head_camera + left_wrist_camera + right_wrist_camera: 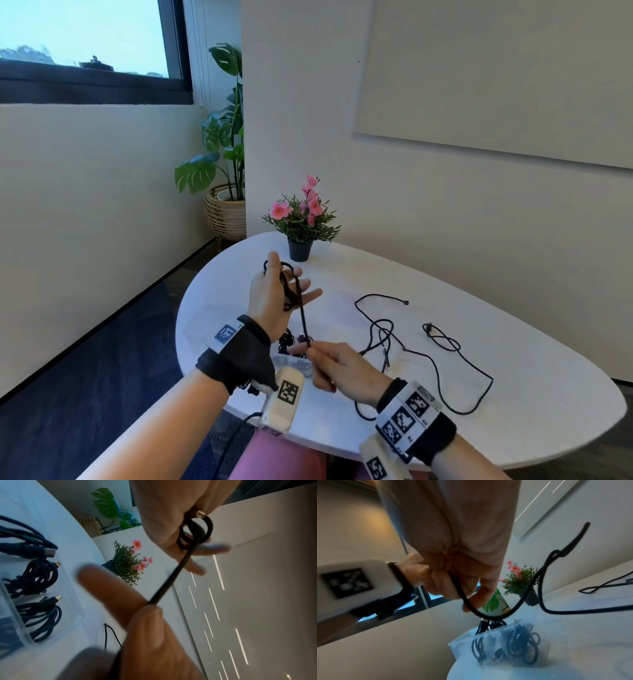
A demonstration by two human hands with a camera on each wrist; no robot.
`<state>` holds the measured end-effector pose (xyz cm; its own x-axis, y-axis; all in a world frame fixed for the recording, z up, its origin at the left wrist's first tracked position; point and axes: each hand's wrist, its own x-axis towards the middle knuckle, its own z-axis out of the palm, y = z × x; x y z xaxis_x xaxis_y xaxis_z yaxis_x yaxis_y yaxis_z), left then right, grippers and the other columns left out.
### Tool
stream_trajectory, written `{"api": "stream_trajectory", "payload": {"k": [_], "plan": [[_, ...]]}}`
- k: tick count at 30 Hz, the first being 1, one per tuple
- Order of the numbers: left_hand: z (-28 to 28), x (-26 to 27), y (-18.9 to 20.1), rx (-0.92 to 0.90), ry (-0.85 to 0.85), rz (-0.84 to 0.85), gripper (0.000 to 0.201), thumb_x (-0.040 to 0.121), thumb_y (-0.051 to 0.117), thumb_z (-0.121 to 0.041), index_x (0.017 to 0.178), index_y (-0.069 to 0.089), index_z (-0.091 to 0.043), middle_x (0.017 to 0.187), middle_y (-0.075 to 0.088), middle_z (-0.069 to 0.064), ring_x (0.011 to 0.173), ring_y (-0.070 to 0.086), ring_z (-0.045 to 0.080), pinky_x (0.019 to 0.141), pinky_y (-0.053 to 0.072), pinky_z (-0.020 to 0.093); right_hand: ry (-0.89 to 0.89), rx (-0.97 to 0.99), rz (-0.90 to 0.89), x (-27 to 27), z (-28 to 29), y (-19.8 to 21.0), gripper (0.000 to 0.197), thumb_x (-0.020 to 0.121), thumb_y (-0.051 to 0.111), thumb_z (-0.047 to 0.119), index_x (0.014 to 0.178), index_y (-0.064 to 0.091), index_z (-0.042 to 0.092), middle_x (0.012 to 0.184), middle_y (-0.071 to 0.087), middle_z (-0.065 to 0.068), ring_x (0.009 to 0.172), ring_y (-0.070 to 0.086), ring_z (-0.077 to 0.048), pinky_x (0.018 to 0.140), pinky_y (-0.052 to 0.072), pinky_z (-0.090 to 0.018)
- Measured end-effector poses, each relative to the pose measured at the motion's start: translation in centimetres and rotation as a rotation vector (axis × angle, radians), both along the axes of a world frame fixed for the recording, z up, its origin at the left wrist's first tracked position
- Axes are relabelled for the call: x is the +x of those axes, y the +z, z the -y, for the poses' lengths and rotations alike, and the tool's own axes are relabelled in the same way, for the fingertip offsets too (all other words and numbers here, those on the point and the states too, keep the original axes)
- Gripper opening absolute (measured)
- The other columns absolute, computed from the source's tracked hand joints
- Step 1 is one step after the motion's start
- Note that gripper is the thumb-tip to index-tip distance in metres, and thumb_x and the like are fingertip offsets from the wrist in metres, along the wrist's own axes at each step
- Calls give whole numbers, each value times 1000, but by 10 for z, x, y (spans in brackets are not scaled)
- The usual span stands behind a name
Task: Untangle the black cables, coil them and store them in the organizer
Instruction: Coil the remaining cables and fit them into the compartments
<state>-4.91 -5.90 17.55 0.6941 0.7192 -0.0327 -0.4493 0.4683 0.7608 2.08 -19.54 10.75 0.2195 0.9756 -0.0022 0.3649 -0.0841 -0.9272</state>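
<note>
White-walled room, with a white rounded table (479, 394) at its corner. On the right hand (342, 370), the thumb and forefinger tips (317, 349) are closed in a pinch on a thin black braided cable (303, 318), with the other fingers loosely curled behind. From that pinch the cable runs taut upward to the left hand (270, 298), raised above the table. There it is wound in several loops around the spread, nearly straight fingers (308, 294), with the thumb upright beside the top of the coil. The blur hides how tightly the thumb presses on it.

Below the two hands, near the table's front edge, stands a clear plastic compartment organizer (453, 646) with coiled dark cables (522, 647) already lying in its sections. To the right of it, two more loose black cables (380, 329) (445, 342) sprawl across the tabletop, partly crossing each other. At the far edge stands a small dark pot of pink flowers (300, 222). Beyond it, on the floor under a window, is a large-leafed green plant in a woven basket (224, 164).
</note>
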Motion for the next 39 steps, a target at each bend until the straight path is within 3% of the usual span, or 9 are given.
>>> {"api": "stream_trajectory", "payload": {"k": [4,8,12,18,23,29,32,36,39], "plan": [[-1,-1,3,193,99,-176,31,99,34,-47,92,39,-18,65,45,-1,40,29,9,39,24,18,97,-117,143,-14,3,7,33,103,35,29,118,58,12,55,45,2,47,41,-3,54,41,-20],[-17,2,-18,871,268,-510,45,100,29,-46,79,55,-15,58,57,-3,41,45,13,47,35,28,4,39,552,-2,10,34,22,97,49,23,91,64,7,69,58,3,56,48,-4,58,39,-21],[-9,-2,-32,1289,76,-644,69,90,11,-61,67,60,-20,54,61,-2,53,53,2,62,39,27,-195,240,586,27,11,63,13,86,66,24,85,74,14,79,73,3,72,64,-9,73,51,-29],[5,-3,-21,1421,-409,-636,32,72,72,-53,76,69,-22,66,65,-3,56,55,2,59,45,21,-433,397,189,59,9,77,28,58,88,18,63,66,1,47,52,-7,45,38,-23,50,41,-35],[11,-9,-12,875,-455,-272,22,92,55,-22,74,60,-12,54,50,-5,59,53,17,60,48,23,-508,425,-42,64,9,71,18,74,74,7,71,62,-5,42,47,12,38,38,0,44,33,-10],[14,-4,-9,395,-281,15,40,90,42,-33,104,57,1,131,59,5,124,53,17,103,44,42,-415,219,353,70,3,33,22,93,56,33,76,65,21,68,64,-6,62,53,-13,63,42,-29],[15,-2,-1,241,-199,133,38,99,31,-31,93,55,-3,119,66,8,117,59,23,105,40,45,-321,43,470,56,0,13,20,98,46,26,89,64,24,74,57,14,70,53,-7,70,42,-26],[9,3,12,-31,-20,255,28,101,33,-35,81,41,-17,60,48,-5,52,55,9,70,56,38,-118,-57,664,34,-4,-7,26,99,41,27,92,66,20,85,62,9,86,56,-10,84,42,-33],[-5,3,13,13,189,95,28,101,37,-34,78,39,-19,56,43,-7,41,34,4,39,34,18,-11,-40,596,15,0,0,32,99,40,30,86,66,16,78,64,8,75,58,-9,75,41,-22]]}}
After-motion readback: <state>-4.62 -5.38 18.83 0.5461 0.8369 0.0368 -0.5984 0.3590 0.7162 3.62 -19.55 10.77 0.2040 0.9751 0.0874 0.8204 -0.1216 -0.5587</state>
